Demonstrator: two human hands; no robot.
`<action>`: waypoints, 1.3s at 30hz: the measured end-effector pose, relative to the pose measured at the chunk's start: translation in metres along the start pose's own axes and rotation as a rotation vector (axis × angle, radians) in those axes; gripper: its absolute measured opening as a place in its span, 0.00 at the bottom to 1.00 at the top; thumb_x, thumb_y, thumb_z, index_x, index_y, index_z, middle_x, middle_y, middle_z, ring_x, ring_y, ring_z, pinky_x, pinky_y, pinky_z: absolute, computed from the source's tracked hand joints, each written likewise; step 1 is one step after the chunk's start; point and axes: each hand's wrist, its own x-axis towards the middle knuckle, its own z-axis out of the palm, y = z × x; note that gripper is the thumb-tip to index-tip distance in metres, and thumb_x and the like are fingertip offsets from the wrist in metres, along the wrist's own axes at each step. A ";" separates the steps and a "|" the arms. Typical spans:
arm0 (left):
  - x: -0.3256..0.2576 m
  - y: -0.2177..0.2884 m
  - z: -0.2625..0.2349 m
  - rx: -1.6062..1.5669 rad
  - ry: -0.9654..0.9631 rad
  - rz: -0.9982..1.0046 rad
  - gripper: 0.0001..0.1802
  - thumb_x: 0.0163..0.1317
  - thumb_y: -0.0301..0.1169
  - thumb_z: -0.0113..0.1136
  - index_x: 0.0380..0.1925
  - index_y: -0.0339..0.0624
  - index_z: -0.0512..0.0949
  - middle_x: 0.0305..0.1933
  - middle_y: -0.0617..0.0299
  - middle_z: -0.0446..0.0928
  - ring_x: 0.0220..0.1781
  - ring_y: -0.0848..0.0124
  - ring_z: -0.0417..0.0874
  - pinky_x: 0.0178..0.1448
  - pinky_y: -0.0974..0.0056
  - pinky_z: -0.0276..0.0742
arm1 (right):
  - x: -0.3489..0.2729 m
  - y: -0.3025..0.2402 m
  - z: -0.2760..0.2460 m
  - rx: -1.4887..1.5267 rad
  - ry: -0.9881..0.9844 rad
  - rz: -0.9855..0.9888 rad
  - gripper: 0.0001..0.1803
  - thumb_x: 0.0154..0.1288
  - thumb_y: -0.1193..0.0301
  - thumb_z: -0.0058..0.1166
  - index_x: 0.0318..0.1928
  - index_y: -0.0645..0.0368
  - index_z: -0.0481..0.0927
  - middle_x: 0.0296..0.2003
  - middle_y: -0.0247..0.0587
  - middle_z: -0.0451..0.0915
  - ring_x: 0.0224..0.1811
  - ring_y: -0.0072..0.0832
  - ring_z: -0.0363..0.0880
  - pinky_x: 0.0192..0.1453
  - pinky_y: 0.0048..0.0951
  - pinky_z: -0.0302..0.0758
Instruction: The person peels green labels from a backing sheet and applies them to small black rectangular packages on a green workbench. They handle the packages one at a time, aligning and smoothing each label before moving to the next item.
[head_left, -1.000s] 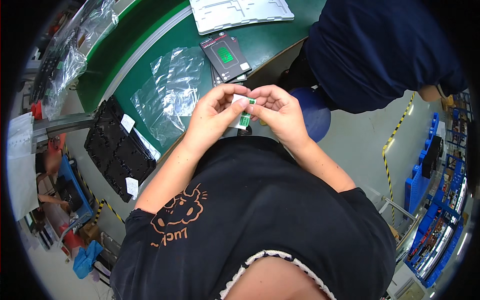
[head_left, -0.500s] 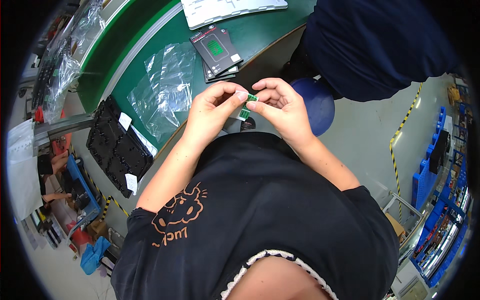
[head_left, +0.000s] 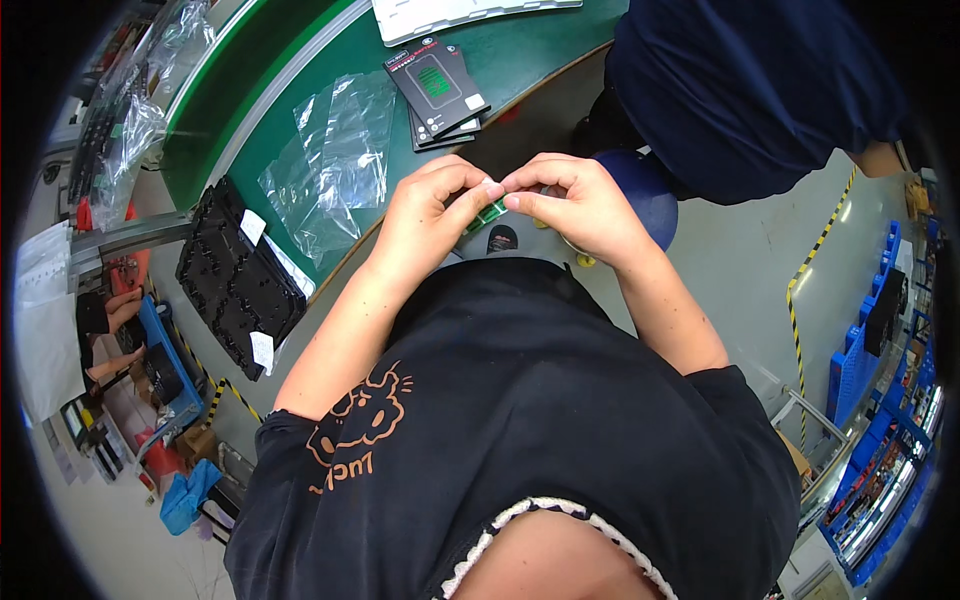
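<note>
My left hand (head_left: 430,212) and my right hand (head_left: 578,207) meet in front of my body, past the table's near edge. Between their pinched thumbs and fingertips is a small green sheet-like piece (head_left: 490,214). The fingers cover most of it, and it is too small to tell its exact kind. Beyond my hands, flat black boxes (head_left: 438,88) with a green patch on the top one lie stacked on the green table (head_left: 520,62). Clear plastic bags (head_left: 345,150) lie flat to the left of them.
A black moulded tray (head_left: 235,280) with white paper slips juts from the table's left end. A white tray (head_left: 470,18) lies at the far edge. A person in dark blue (head_left: 750,90) is at the right, next to a blue round stool (head_left: 655,200).
My fingertips have come closer together, and the green piece has tilted and is more covered. The view has shifted slightly. The person in dark blue has moved a little, showing part of an arm.
</note>
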 end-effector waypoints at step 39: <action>0.021 -0.055 -0.044 0.548 -0.023 0.122 0.09 0.52 0.37 0.69 0.29 0.47 0.84 0.71 0.48 0.60 0.74 0.45 0.54 0.73 0.45 0.54 | 0.110 0.062 0.025 -0.029 0.433 0.063 0.43 0.57 0.67 0.67 0.69 0.62 0.59 0.34 0.42 0.80 0.37 0.24 0.80 0.45 0.26 0.75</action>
